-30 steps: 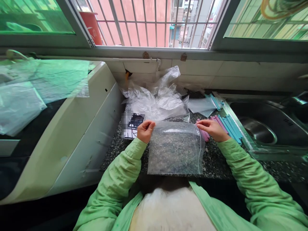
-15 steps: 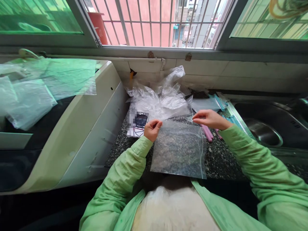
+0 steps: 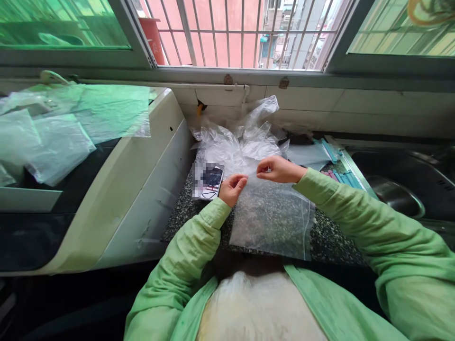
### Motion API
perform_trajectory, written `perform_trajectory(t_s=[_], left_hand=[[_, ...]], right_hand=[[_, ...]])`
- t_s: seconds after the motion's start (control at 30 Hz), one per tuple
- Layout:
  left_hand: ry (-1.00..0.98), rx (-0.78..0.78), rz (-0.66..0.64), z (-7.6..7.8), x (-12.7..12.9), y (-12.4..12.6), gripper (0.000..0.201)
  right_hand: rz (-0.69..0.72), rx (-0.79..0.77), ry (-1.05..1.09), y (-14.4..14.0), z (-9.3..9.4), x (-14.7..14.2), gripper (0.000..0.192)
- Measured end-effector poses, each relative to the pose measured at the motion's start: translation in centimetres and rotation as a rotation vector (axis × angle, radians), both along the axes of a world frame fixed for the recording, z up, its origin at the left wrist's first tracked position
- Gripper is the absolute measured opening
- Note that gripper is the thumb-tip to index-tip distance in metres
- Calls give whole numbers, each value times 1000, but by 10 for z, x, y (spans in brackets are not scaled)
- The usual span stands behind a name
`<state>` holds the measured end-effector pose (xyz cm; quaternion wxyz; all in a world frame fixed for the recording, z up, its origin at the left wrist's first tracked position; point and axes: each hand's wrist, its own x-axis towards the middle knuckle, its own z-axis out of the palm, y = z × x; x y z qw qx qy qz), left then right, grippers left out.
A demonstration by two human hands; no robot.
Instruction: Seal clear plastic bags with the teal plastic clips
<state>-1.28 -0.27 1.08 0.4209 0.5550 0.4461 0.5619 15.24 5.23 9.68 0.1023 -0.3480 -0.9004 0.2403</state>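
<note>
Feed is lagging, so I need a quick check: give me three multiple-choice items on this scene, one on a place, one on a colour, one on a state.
1. Where does the phone lie?
A. in the sink
B. on the counter, left of the clear bag
C. on the windowsill

2. What colour are the sleeves?
A. light green
B. red
C. black

3. How do the hands meet the clear bag?
A. both pinch its top edge
B. neither touches it
C. only the left

Key: B, beside the left hand; A, both arms; A, right hand pinches too.

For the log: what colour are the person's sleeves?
Light green sleeves, clearest in the head view; both hands pinch a clear bag.
</note>
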Motion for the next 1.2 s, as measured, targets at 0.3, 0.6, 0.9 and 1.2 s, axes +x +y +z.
perform_trajectory(t_s=[0.3,0.6,0.9,1.2], left_hand=[[173,-55,-175,-2,4,-3,38],[190,-67,-191,-4,10,-4,41],[245,-78,-257,-9,9,-4,48],[283,-63,-282,-15,6,-5,44]], right_hand=[[-229,-41,96,19,25,36,16],[-270,15,106,27,21,45,22],[-313,102,102,30,28,54,21],[-447,147,81,46,22,80,21]])
